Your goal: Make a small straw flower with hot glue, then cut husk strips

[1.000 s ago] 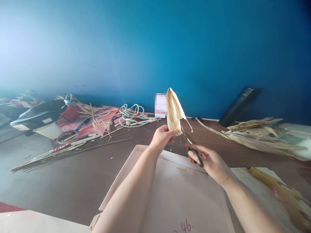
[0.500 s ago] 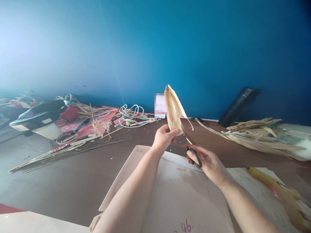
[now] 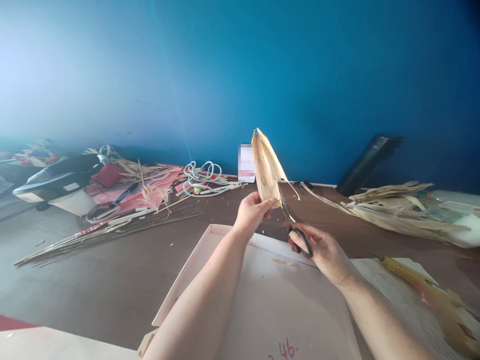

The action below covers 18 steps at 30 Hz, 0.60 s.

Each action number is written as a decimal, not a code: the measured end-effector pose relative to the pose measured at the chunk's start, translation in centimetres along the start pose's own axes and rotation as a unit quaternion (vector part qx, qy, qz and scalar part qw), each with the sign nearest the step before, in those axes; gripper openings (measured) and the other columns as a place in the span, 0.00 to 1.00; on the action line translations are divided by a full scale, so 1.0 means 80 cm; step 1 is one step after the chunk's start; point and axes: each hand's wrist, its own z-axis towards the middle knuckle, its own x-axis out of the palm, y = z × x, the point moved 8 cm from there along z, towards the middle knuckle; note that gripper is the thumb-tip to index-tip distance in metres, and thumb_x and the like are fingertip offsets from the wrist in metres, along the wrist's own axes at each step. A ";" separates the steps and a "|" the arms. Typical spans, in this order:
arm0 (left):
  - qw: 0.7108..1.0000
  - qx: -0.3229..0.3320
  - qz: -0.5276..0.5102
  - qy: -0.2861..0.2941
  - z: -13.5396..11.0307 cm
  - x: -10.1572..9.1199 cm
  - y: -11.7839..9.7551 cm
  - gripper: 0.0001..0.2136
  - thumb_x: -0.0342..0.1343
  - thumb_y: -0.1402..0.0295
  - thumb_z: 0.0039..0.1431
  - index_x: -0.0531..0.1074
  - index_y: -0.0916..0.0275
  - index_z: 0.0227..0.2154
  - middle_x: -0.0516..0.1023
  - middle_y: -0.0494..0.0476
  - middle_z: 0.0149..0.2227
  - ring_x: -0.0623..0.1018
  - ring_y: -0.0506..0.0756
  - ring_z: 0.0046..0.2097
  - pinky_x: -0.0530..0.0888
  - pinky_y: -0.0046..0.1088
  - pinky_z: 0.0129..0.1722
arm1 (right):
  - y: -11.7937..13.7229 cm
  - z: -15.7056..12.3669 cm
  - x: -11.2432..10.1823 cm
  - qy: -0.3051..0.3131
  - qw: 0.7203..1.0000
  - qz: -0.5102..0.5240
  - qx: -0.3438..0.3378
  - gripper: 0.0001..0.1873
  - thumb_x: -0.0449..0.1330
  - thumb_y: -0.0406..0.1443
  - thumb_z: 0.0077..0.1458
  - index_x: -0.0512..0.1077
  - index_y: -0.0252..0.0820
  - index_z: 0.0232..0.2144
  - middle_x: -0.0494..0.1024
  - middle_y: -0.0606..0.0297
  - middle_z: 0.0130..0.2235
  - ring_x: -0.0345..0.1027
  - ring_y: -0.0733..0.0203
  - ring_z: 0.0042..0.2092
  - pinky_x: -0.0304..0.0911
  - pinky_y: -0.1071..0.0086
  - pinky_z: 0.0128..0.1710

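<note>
My left hand (image 3: 250, 213) pinches the lower end of a dried corn husk (image 3: 264, 167) and holds it upright above the table. My right hand (image 3: 325, 251) grips black-handled scissors (image 3: 291, 223), with fingers through the loops. The blades point up and touch the husk's lower right edge. A thin cut strip curls off the husk to the right. Both hands hover over the far edge of a shallow white cardboard tray (image 3: 210, 255).
A brown table (image 3: 112, 270) holds long thin sticks (image 3: 105, 231), a coiled pale cord (image 3: 202, 177), red paper scraps and a black-and-white appliance (image 3: 56, 182) at left. A heap of dried husks (image 3: 401, 210) lies at right, a yellow glue gun (image 3: 423, 285) near it. A blue wall stands behind.
The husk has tilted a little to the left and risen slightly. The scissors have edged up along its right edge. Both hands stay in almost the same place.
</note>
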 end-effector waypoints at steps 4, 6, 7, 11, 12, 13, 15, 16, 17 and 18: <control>0.998 -0.005 -0.056 -0.001 0.002 0.000 0.003 0.14 0.65 0.62 0.43 0.73 0.65 0.30 0.74 0.53 0.27 0.71 0.47 0.27 0.68 0.20 0.25 | 0.002 0.000 0.001 -0.001 1.000 0.005 0.000 0.20 0.62 0.43 0.52 0.73 0.42 0.47 0.71 0.66 0.29 0.63 0.63 0.32 0.65 0.69 0.34; 0.997 -0.014 -0.077 -0.007 0.003 -0.001 0.005 0.14 0.66 0.63 0.42 0.73 0.65 0.30 0.74 0.53 0.27 0.72 0.47 0.28 0.69 0.20 0.26 | 0.002 0.000 0.002 0.003 1.000 0.010 0.001 0.20 0.62 0.43 0.52 0.73 0.42 0.47 0.70 0.67 0.29 0.63 0.63 0.32 0.64 0.70 0.35; 0.996 -0.019 -0.084 -0.010 0.003 -0.001 0.006 0.14 0.66 0.63 0.42 0.73 0.65 0.30 0.74 0.53 0.27 0.72 0.47 0.28 0.69 0.20 0.26 | 0.002 0.000 0.002 0.004 1.000 0.011 0.003 0.20 0.62 0.43 0.53 0.73 0.42 0.47 0.70 0.67 0.29 0.63 0.63 0.32 0.64 0.70 0.35; 0.996 -0.026 -0.084 -0.009 0.003 0.000 0.007 0.14 0.66 0.64 0.42 0.73 0.65 0.30 0.74 0.53 0.28 0.72 0.47 0.29 0.70 0.21 0.27 | 0.002 -0.001 0.002 0.004 1.000 0.009 0.008 0.21 0.62 0.43 0.53 0.73 0.42 0.47 0.71 0.67 0.29 0.63 0.63 0.32 0.64 0.70 0.35; 0.996 -0.025 -0.081 -0.009 0.003 0.000 0.007 0.14 0.66 0.64 0.42 0.73 0.65 0.30 0.74 0.53 0.28 0.72 0.47 0.29 0.70 0.21 0.27 | 0.002 -0.002 0.001 0.003 1.000 0.009 0.006 0.21 0.62 0.44 0.52 0.73 0.42 0.47 0.71 0.67 0.29 0.63 0.63 0.32 0.64 0.69 0.35; 0.997 -0.024 -0.077 -0.009 0.003 0.000 0.007 0.13 0.66 0.64 0.42 0.73 0.65 0.31 0.74 0.53 0.28 0.72 0.47 0.29 0.70 0.21 0.27 | 0.002 -0.002 0.001 0.002 1.000 0.009 0.004 0.21 0.62 0.44 0.52 0.73 0.41 0.47 0.71 0.66 0.29 0.63 0.63 0.32 0.64 0.69 0.34; 0.997 -0.022 -0.069 -0.008 0.003 0.000 0.007 0.13 0.66 0.64 0.42 0.73 0.65 0.31 0.75 0.53 0.29 0.72 0.47 0.29 0.69 0.21 0.26 | 0.003 -0.002 0.001 0.001 1.000 0.007 0.001 0.22 0.62 0.45 0.51 0.74 0.42 0.47 0.71 0.66 0.29 0.64 0.62 0.32 0.64 0.69 0.34; 0.998 -0.021 -0.065 -0.006 0.003 0.001 0.007 0.14 0.66 0.64 0.42 0.73 0.65 0.31 0.75 0.54 0.29 0.72 0.47 0.29 0.69 0.21 0.26 | 0.003 -0.002 0.001 0.000 1.000 0.003 -0.001 0.23 0.62 0.46 0.51 0.74 0.42 0.47 0.71 0.66 0.29 0.64 0.62 0.32 0.64 0.69 0.34; 0.998 -0.019 -0.060 -0.004 0.003 0.001 0.007 0.14 0.65 0.64 0.42 0.73 0.65 0.31 0.75 0.54 0.29 0.72 0.47 0.29 0.69 0.21 0.26 | 0.004 -0.001 0.000 0.001 1.000 -0.001 -0.003 0.23 0.62 0.46 0.51 0.74 0.42 0.47 0.71 0.66 0.29 0.64 0.62 0.32 0.64 0.69 0.33; 0.998 -0.017 -0.057 -0.001 0.003 0.001 0.007 0.14 0.65 0.64 0.42 0.73 0.65 0.31 0.75 0.54 0.29 0.72 0.47 0.29 0.69 0.21 0.26 | 0.004 -0.001 0.000 0.000 1.000 -0.005 -0.004 0.23 0.62 0.46 0.50 0.74 0.42 0.47 0.71 0.66 0.28 0.64 0.62 0.32 0.64 0.69 0.33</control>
